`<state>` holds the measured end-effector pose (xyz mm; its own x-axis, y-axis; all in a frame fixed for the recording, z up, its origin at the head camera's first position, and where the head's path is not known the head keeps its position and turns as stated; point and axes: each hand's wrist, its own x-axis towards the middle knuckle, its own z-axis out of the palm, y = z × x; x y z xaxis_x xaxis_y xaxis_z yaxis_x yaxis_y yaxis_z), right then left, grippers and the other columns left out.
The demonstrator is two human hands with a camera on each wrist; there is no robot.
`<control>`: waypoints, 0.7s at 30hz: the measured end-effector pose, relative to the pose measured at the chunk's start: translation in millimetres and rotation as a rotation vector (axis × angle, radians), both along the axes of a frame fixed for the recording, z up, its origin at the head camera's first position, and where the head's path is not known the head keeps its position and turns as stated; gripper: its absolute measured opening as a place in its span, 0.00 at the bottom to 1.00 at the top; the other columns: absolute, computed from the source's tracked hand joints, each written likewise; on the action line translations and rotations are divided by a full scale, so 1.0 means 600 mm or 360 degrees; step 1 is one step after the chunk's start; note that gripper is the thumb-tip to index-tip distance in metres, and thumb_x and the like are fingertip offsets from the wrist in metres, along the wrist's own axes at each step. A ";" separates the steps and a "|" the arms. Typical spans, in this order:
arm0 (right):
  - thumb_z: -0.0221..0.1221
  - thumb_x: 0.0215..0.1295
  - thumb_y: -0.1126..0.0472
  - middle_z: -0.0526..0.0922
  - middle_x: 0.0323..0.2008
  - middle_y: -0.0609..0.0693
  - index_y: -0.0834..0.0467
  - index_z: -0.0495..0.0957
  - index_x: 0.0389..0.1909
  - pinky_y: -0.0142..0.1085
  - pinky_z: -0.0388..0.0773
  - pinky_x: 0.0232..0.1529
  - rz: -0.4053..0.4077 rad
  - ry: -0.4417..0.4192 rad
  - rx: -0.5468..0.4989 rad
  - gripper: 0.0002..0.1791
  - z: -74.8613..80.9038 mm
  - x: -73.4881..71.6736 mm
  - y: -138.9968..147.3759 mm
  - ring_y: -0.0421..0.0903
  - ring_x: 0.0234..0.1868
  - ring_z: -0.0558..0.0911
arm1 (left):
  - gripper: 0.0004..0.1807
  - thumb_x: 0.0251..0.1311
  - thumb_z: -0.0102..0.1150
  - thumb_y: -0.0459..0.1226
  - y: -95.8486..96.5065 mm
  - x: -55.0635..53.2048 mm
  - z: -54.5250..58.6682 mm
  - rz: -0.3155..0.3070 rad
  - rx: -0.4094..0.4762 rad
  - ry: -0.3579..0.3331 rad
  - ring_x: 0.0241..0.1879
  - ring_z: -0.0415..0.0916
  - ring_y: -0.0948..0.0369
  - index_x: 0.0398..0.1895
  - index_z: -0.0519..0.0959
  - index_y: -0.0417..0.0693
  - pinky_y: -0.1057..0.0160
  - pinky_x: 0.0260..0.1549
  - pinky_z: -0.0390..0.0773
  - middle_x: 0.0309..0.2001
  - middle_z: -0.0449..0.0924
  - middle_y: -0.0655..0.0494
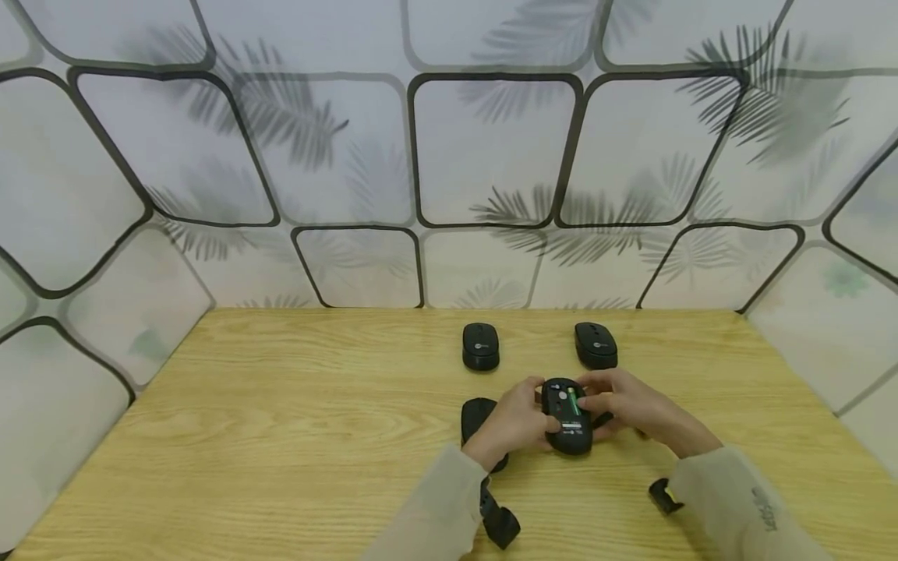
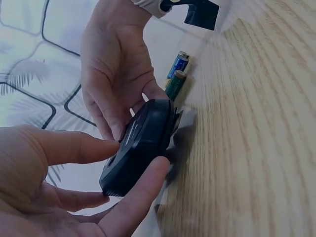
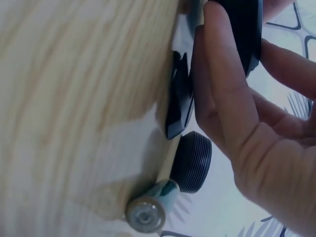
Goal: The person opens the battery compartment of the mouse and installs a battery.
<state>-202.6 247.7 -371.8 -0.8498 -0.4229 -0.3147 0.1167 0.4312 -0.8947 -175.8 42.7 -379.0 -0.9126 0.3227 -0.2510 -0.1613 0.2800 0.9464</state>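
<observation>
A black computer mouse (image 1: 571, 442) is held bottom up over the table between both hands. Its battery compartment is uncovered, and a green battery (image 1: 574, 402) shows inside. My left hand (image 1: 514, 418) grips the left side, thumb on the underside. From the right, my right hand (image 1: 634, 407) holds the mouse's other side, its thumb over the compartment by the battery. Below the right fingers a thin black piece (image 3: 178, 101) lies on the table. A blue battery (image 2: 178, 64) and a green-ended battery (image 2: 175, 86) lie beyond the mouse in the left wrist view.
Two black mice, one at the back centre (image 1: 480, 347) and one at the back right (image 1: 595, 345), stand on the wooden table (image 1: 316, 421). Another black mouse (image 1: 475, 415) lies partly hidden under the left hand. A patterned cloth wall (image 1: 491, 156) closes off the back.
</observation>
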 end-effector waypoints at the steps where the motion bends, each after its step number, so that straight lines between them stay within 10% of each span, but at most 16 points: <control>1: 0.54 0.73 0.70 0.73 0.48 0.66 0.81 0.59 0.67 0.44 0.89 0.36 -0.0007 0.0008 0.0017 0.28 0.000 0.000 -0.001 0.50 0.40 0.82 | 0.39 0.58 0.65 0.22 0.000 0.000 -0.001 -0.0006 0.0008 -0.0004 0.39 0.82 0.53 0.73 0.63 0.35 0.58 0.31 0.88 0.54 0.76 0.42; 13: 0.58 0.72 0.71 0.76 0.41 0.62 0.81 0.69 0.57 0.44 0.89 0.33 -0.0041 0.0152 0.0225 0.19 0.003 -0.004 -0.008 0.48 0.35 0.83 | 0.36 0.58 0.64 0.28 0.001 0.001 0.009 -0.0034 -0.0283 0.0221 0.41 0.80 0.59 0.71 0.66 0.29 0.63 0.40 0.84 0.55 0.79 0.39; 21: 0.56 0.74 0.67 0.78 0.44 0.65 0.79 0.71 0.57 0.46 0.89 0.35 -0.0092 0.0304 0.0320 0.20 0.015 -0.006 -0.004 0.51 0.34 0.84 | 0.33 0.65 0.60 0.30 -0.019 -0.004 0.023 -0.0170 -0.0309 0.0269 0.25 0.81 0.58 0.73 0.65 0.33 0.68 0.20 0.74 0.52 0.81 0.39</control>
